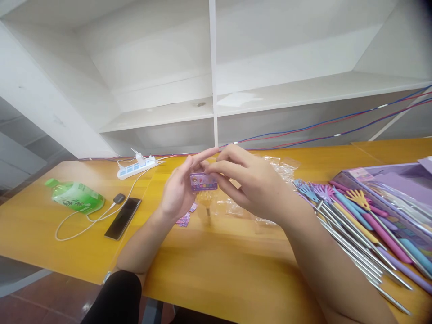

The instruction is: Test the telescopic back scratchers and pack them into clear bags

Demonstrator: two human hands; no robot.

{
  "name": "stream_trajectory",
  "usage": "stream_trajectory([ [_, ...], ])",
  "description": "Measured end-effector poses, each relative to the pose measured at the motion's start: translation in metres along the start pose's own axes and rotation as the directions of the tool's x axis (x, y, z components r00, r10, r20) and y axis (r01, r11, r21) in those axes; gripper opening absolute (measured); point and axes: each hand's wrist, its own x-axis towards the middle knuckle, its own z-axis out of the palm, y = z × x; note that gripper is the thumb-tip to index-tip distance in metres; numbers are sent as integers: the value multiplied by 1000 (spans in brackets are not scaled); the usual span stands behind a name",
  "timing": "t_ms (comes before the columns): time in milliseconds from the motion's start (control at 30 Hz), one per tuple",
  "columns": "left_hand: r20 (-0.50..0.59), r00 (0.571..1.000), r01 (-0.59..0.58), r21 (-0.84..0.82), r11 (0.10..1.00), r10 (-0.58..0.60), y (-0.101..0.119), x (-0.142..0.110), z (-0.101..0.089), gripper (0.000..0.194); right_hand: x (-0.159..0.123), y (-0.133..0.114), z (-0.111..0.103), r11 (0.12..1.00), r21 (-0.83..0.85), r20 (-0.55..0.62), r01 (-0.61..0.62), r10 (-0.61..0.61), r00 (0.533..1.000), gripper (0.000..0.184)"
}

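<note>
purple card [204, 182]: held above tabletop [219, 270] | right hand [251, 177]: fingertips pinched at card's upper edge | left hand [177, 189]: half-curled alongside, grip cannot be told | progress: apparently midway, one card taken up, small cards [184, 219] left lying

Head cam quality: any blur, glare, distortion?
Head view: wide-angle lean on the shelf unit, dark top-right corner; same view, soft shadows on the table, bright highlights on the clear bags; also head view, card by the right hand slightly soft, small print unreadable.
</note>
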Motion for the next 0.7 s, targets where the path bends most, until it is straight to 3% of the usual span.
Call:
stream_trajectory([
  [433,-24,1000,-14,-14,1000,13,-3,-1,1,46,1,-1,3,988,114,28,-100,98,995,11],
  [533,-38,999,-28,-15,1000,27,-4,-2,1,45,1,2,7,987,131,-10,-89,91,996,9],
  [700,-59,995,-82,34,996,84,-11,1,-2,47,1,5,13,965,186,-45,-187,198,979,37],
])
